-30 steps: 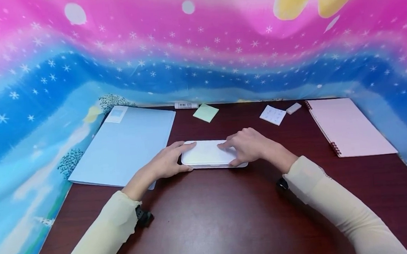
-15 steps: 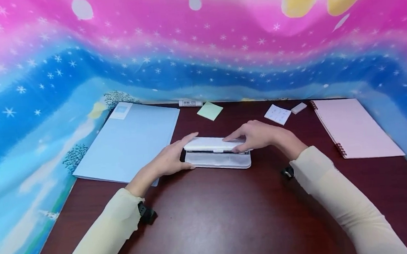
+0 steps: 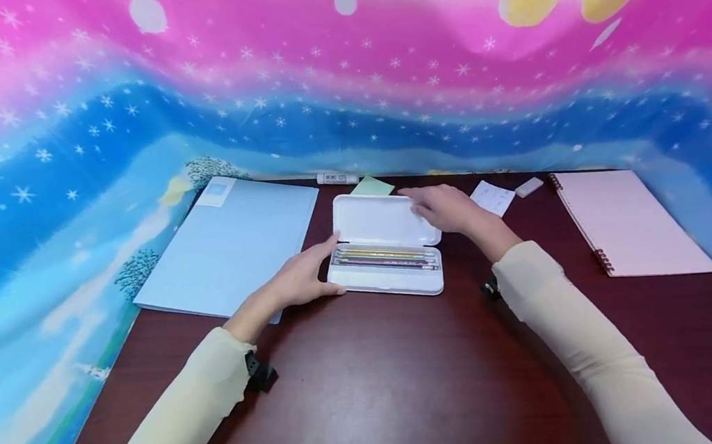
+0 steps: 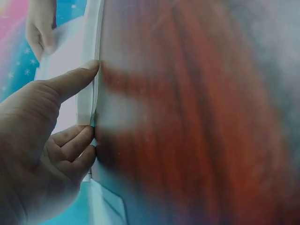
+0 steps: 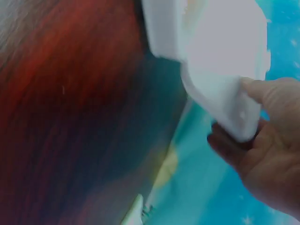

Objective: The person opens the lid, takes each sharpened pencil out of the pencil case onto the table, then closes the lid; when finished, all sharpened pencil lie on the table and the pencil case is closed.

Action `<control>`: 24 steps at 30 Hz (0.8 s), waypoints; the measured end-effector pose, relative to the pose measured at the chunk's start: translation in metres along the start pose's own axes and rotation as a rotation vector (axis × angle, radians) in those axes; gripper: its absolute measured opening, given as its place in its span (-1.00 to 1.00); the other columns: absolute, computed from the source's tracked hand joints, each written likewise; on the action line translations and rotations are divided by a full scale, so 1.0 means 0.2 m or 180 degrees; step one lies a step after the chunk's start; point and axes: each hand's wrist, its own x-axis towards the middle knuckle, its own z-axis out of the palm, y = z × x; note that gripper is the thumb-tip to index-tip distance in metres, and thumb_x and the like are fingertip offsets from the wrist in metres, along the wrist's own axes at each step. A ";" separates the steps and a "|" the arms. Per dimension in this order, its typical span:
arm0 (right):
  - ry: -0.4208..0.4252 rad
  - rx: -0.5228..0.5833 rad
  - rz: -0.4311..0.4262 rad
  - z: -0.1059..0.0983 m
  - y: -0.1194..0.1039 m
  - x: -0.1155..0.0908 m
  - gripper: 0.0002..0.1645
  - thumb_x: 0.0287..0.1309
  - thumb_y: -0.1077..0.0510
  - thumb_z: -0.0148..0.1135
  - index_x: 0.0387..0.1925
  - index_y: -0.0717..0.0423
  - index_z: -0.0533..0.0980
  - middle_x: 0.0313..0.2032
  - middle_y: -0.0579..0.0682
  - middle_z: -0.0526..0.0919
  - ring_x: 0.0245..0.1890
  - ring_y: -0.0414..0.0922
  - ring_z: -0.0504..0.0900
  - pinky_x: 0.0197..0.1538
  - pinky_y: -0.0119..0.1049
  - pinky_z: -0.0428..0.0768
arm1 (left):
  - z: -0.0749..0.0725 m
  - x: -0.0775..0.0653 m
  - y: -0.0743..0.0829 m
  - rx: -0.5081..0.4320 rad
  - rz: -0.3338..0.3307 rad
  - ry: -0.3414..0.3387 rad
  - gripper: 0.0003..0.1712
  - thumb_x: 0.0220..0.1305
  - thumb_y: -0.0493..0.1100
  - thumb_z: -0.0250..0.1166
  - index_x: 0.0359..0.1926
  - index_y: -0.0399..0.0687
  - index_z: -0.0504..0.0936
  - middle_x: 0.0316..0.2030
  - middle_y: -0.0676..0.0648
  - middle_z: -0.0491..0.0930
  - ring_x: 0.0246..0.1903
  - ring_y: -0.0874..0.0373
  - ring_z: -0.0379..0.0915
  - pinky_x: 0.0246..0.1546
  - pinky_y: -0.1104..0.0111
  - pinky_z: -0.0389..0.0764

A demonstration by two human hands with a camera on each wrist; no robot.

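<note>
A white pencil case lies on the table with its lid raised and tilted back. Several pencils lie lengthwise in its rear compartment. My left hand grips the case's left end, thumb at the front edge; the left wrist view shows its fingers bent against the end of the case. My right hand holds the lid's right part. In the right wrist view, the thumb of that hand lies on the lid's inner side and its fingers are behind it.
A light blue folder lies at the left. Behind the lid are a glue stick and a partly covered green sticky-note pad. Farther right lie a patterned note pad, a white eraser and a pink spiral notebook.
The pencil case was closed a second ago. My right hand has lifted its lid up and back, exposing the pencils. My left hand has stayed at the left end.
</note>
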 end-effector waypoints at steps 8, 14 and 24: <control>-0.0775 -0.0245 0.0182 0.13 -0.02 0.12 -0.25 0.53 0.07 0.00 0.59 0.19 0.03 0.58 0.27 0.05 0.60 0.21 -0.01 0.59 0.10 0.04 | -0.01 0.01 0.04 0.0282 -0.0170 -0.0177 0.11 0.18 0.13 0.49 0.59 -0.09 0.12 0.52 -0.20 0.22 0.50 -0.10 0.19 0.46 0.01 0.29; -0.0873 -0.0064 0.0274 0.14 -0.01 0.13 -0.24 0.55 0.03 -0.05 0.61 0.10 -0.02 0.61 0.21 -0.05 0.62 0.14 -0.05 0.59 0.10 0.03 | -0.02 0.01 0.05 0.0360 -0.0207 -0.0156 0.11 0.17 0.14 0.50 0.57 -0.13 0.14 0.52 -0.21 0.24 0.49 -0.10 0.21 0.46 0.02 0.31; 0.0129 -0.0018 -0.0097 0.05 -0.08 -0.07 -0.17 0.44 -0.02 0.18 0.59 0.03 0.10 0.60 0.16 0.05 0.60 0.13 0.03 0.56 0.16 0.10 | -0.01 0.01 0.06 0.0327 -0.0100 -0.0085 0.09 0.18 0.12 0.50 0.56 -0.20 0.16 0.50 -0.20 0.28 0.47 -0.09 0.24 0.45 0.05 0.32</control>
